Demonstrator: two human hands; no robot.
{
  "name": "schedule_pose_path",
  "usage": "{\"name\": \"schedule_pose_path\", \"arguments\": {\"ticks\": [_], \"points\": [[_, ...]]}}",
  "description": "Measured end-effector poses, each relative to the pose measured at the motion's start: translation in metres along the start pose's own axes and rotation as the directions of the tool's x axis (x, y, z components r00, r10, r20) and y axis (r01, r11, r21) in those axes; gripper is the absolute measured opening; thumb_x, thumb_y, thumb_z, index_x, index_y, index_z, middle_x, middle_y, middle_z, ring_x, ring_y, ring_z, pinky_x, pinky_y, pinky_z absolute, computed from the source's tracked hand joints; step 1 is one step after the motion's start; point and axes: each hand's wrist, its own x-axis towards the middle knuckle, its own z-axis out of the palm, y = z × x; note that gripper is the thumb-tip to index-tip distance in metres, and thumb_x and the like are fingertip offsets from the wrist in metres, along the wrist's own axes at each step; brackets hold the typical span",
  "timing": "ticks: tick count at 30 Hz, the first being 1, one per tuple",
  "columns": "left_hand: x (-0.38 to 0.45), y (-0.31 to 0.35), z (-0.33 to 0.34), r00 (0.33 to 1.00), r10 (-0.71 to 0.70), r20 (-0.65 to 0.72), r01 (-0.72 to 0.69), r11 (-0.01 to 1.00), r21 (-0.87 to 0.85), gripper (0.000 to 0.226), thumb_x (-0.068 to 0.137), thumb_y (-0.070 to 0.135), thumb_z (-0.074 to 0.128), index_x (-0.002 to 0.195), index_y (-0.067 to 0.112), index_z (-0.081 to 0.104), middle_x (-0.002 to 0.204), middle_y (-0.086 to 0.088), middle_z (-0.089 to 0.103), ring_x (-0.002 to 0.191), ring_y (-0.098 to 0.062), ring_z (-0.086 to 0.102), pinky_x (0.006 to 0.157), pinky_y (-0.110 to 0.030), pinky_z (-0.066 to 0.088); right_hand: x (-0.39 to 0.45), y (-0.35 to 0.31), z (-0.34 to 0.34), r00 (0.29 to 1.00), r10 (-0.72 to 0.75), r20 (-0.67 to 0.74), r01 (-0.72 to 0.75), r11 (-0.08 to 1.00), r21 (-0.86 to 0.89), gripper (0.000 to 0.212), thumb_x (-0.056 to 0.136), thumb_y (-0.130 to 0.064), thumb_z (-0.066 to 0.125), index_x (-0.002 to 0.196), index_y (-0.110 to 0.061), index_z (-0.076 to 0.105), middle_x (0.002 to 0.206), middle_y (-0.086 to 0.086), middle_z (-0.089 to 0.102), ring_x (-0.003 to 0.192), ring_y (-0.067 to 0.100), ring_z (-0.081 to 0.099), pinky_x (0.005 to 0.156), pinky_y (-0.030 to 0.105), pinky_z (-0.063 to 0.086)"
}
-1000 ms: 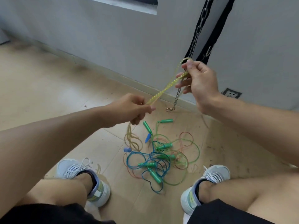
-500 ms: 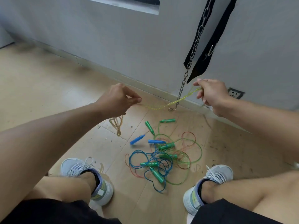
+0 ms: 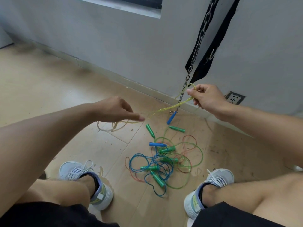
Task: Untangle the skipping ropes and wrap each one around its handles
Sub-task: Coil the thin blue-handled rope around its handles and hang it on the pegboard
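Currently yellow rope (image 3: pixel 165 109) stretched between hands: right hand (image 3: pixel 207 97) pinches its looped end, left hand (image 3: pixel 114 109) fingers mostly straight, touching the strand; grip unclear. Rest coils on floor (image 3: pixel 49 82). Still untangling; next needs freeing it from tangled ropes (image 3: pixel 164 163).

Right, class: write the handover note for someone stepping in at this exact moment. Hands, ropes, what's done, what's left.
Right hand pinches a loop of the yellow rope, raised.
Left hand holds the same rope lower down; its slack lies coiled on the floor.
Tangle of blue, green and red ropes lies between the shoes, with green and blue handles in it.
Done: yellow rope mostly pulled free.
Left: wrap it, then untangle and wrap the others.
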Motion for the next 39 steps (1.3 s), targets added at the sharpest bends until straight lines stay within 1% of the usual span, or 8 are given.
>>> {"name": "schedule_pose_path", "arguments": {"ticks": [4,8,12,16,22,26,35,39], "points": [[0.001,-0.008,0.003,0.987,-0.051,0.153,0.021,0.981,0.192,0.008,0.078,0.038,0.083,0.082,0.036,0.075,0.053,0.019,0.060,0.061,-0.006,0.056,0.055,-0.018,0.039,-0.003,0.003,-0.008,0.984,0.009,0.178,-0.003,0.999,-0.037,0.030,0.077,-0.037,0.086,0.095,-0.019,0.070,0.068,-0.005,0.059,0.061,0.009,0.050,0.062,0.028,0.041],[0.000,-0.013,0.004,0.987,-0.080,0.138,0.068,0.994,0.089,0.011,0.088,0.031,0.075,0.095,0.025,0.081,0.076,0.015,0.070,0.071,-0.003,0.061,0.061,-0.016,0.043,-0.005,0.013,-0.008,0.961,0.056,0.270,0.024,0.959,-0.283,0.033,0.075,-0.035,0.088,0.101,-0.022,0.071,0.078,-0.002,0.062,0.071,0.015,0.054,0.063,0.029,0.040],[-0.005,-0.003,0.001,0.998,-0.026,0.056,0.040,0.964,-0.263,0.017,0.095,0.028,0.066,0.094,0.017,0.079,0.065,0.000,0.053,0.052,-0.011,0.047,0.053,-0.020,0.043,-0.002,0.025,-0.003,0.963,0.149,0.224,0.079,0.640,-0.764,0.075,0.078,-0.043,0.084,0.142,-0.026,0.050,0.137,0.005,0.057,0.129,0.025,0.048,0.102,0.039,0.044],[-0.011,0.020,0.003,0.991,0.039,0.131,0.050,0.789,-0.612,0.016,0.094,0.017,0.068,0.096,0.001,0.073,0.070,-0.007,0.052,0.061,-0.016,0.056,0.067,-0.034,0.059,-0.014,0.010,0.019,0.877,0.020,0.479,0.261,0.819,-0.512,0.077,0.078,-0.043,0.084,0.144,-0.037,0.045,0.141,-0.006,0.057,0.123,0.009,0.054,0.101,0.025,0.042],[-0.021,0.050,0.002,0.955,0.266,0.130,-0.116,0.740,-0.663,0.020,0.096,0.011,0.062,0.110,0.004,0.073,0.071,-0.007,0.053,0.062,-0.014,0.056,0.072,-0.038,0.061,-0.038,-0.017,0.061,0.746,-0.156,0.647,0.465,0.818,-0.339,0.081,0.076,-0.045,0.084,0.145,-0.039,0.042,0.143,-0.017,0.049,0.125,0.005,0.048,0.106,0.026,0.039],[-0.017,0.039,0.000,0.959,0.265,0.101,-0.139,0.750,-0.646,0.020,0.097,0.013,0.060,0.111,0.012,0.075,0.068,-0.005,0.048,0.062,-0.015,0.050,0.057,-0.030,0.052,-0.038,-0.013,0.073,0.656,-0.029,0.754,0.459,0.809,-0.368,0.017,0.093,-0.045,0.068,0.095,-0.028,0.064,0.106,-0.009,0.074,0.085,0.005,0.061,0.079,0.028,0.047],[-0.008,-0.032,-0.007,0.965,-0.228,0.127,0.213,0.970,0.119,0.008,0.090,0.021,0.070,0.087,0.018,0.077,0.067,0.001,0.066,0.051,-0.010,0.058,0.053,-0.020,0.045,-0.014,0.007,0.038,0.725,0.105,0.681,0.092,0.965,-0.247,0.052,0.095,-0.062,0.052,0.069,-0.017,0.050,0.057,-0.002,0.035,0.046,0.015,0.027,0.045,0.025,0.024],[-0.003,-0.029,-0.012,0.976,-0.200,0.090,0.219,0.874,-0.434,0.033,0.102,0.032,0.053,0.088,0.008,0.071,0.054,-0.003,0.055,0.066,-0.022,0.069,0.079,-0.030,0.053,-0.004,0.019,0.026,0.819,0.134,0.558,0.205,0.840,-0.502,0.061,0.096,-0.067,0.041,0.067,-0.017,0.059,0.061,0.001,0.044,0.056,0.019,0.039,0.059,0.030,0.035]]}}
